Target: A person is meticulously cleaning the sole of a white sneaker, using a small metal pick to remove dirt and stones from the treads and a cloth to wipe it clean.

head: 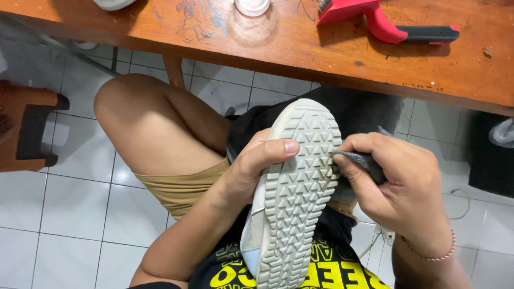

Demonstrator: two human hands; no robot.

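You are holding the shoe (297,192) sole-up over your lap, between both hands. Your left hand (251,168) is gripping its left edge, thumb lying across the sole. Your right hand (399,184) is pinching a grey cloth (360,160) against its right edge. Beyond, a red brush (383,21) is lying on the counter (300,51).

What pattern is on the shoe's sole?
Rows of small raised triangles on an off-white sole, seen in the head view.
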